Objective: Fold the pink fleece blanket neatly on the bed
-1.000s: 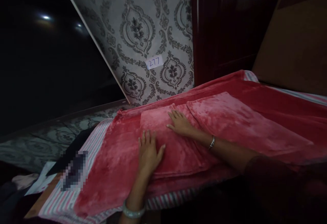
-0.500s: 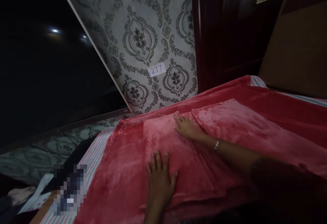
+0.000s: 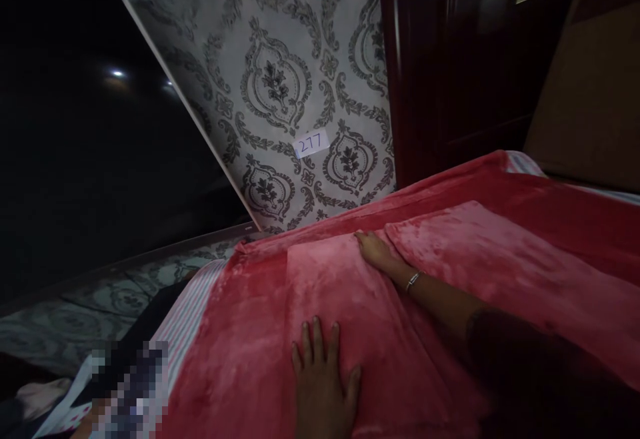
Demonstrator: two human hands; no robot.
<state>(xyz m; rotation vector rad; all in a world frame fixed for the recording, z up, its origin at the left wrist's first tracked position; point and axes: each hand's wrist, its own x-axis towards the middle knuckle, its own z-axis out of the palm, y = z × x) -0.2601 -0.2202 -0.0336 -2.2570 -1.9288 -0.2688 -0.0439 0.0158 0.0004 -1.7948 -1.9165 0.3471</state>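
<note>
A red plush blanket (image 3: 235, 352) is spread over a striped sheet, with a folded section lying on top. My left hand (image 3: 325, 379) rests flat on the folded section (image 3: 320, 279) near the bottom of the view, fingers spread. At the far edge of that fold is my right hand (image 3: 379, 252), a bracelet (image 3: 413, 282) on its wrist. Its fingers are curled in and closed on the blanket's edge; the fingertips are partly hidden. Just right of it lies another lighter folded panel (image 3: 465, 252) of the blanket.
Patterned wallpaper (image 3: 280, 85) with a paper label (image 3: 311, 143) reading 277 rises behind the bed. A large dark screen (image 3: 100, 159) leans at left. A dark red door (image 3: 450, 79) and a cardboard box (image 3: 590, 92) are at right. The striped sheet (image 3: 193, 305) shows at left.
My right hand has gone from spread flat to curled at the fold's far edge. My left hand stays flat on the blanket, now lower in view. The view has shifted slightly.
</note>
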